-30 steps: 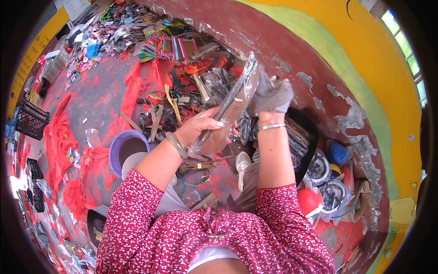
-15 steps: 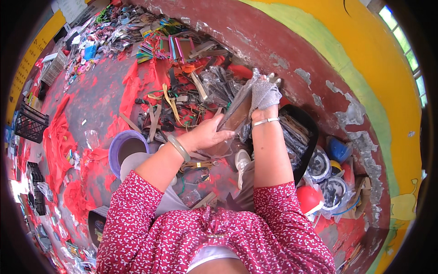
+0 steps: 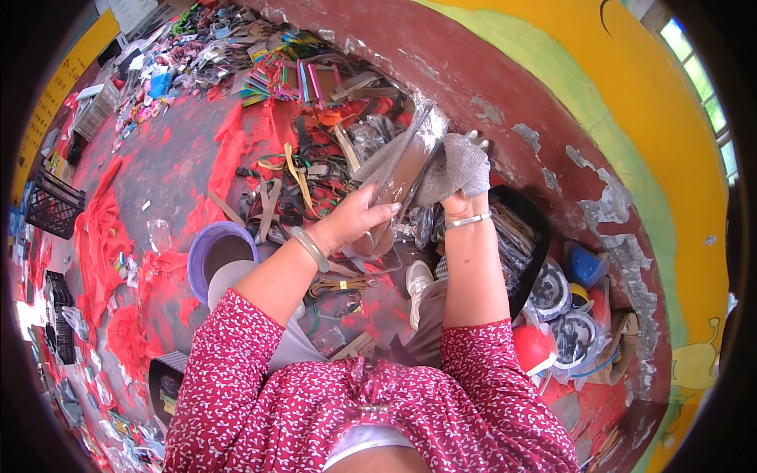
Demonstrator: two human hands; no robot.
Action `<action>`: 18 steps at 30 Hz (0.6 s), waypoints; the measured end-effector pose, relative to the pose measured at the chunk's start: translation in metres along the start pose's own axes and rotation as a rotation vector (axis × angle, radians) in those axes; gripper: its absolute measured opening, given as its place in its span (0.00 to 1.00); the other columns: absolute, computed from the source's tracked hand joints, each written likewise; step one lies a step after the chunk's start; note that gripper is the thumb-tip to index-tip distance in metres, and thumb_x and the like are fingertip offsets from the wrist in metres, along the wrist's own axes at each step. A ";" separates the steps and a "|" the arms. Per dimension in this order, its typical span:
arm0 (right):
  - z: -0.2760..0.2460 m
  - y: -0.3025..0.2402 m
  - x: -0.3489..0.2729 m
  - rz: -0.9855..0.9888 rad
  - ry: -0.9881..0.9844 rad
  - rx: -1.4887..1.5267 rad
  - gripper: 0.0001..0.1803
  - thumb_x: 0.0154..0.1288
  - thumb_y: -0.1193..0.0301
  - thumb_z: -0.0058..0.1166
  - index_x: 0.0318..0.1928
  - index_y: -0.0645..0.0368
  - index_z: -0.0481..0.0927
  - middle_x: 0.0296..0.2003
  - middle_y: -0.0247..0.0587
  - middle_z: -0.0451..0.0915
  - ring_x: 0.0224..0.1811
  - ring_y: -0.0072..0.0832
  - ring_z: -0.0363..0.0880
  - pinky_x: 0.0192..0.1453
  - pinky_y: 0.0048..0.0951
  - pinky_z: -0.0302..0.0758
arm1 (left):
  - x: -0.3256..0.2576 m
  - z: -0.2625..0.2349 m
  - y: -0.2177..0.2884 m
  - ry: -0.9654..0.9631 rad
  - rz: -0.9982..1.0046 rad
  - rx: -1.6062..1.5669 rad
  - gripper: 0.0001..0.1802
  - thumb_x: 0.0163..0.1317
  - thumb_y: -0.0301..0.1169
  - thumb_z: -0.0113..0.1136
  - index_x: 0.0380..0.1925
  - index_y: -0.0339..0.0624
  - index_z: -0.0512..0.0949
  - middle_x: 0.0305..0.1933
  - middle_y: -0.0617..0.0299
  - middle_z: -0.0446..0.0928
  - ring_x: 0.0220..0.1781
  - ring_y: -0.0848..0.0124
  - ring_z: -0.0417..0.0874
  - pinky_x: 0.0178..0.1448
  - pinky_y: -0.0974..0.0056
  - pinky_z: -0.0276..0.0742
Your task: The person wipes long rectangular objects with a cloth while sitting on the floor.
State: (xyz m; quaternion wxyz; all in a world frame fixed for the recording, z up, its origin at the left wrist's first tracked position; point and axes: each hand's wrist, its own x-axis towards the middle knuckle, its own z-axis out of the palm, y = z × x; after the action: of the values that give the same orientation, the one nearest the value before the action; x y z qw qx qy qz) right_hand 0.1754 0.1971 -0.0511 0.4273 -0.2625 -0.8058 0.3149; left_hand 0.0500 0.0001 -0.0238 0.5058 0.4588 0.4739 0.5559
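Observation:
My left hand (image 3: pixel 355 219) is closed on a brown strap-like piece (image 3: pixel 408 169) in a shiny clear plastic sleeve, thumb on top. The sleeve stands tilted in front of me, its far end toward the wall and its rounded lower end hanging below my fingers. A grey fuzzy cloth (image 3: pixel 453 167) lies bunched over my right hand (image 3: pixel 457 203) and hides most of its fingers. Part of the cloth also shows behind the sleeve, on its left side.
A purple bucket (image 3: pixel 223 251) stands left of my knees. On my right is a black bin (image 3: pixel 542 236) with bagged straps, beside bagged round goods and a red ball-like thing (image 3: pixel 533 347). Loose straps (image 3: pixel 298 180) and plastic litter the floor before the peeling wall (image 3: pixel 505 79).
The plastic sleeve has swung more upright and shows more of the brown piece. My right hand and the grey cloth have drawn slightly to the right and nearer.

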 end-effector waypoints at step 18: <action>0.019 -0.092 -0.002 -0.188 -0.458 -1.243 0.16 0.59 0.69 0.46 0.49 0.55 0.72 0.40 0.39 0.79 0.36 0.30 0.81 0.32 0.29 0.77 | -0.001 -0.016 -0.024 0.078 0.047 0.431 0.22 0.59 0.35 0.56 0.48 0.32 0.66 0.42 0.50 0.76 0.45 0.62 0.77 0.52 0.60 0.70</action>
State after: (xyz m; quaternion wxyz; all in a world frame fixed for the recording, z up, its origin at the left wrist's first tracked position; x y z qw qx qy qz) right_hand 0.1462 0.1288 0.0067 0.0403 -0.3152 -0.9271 -0.1987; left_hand 0.0371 -0.0014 -0.0495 0.3646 0.5453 0.5901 0.4707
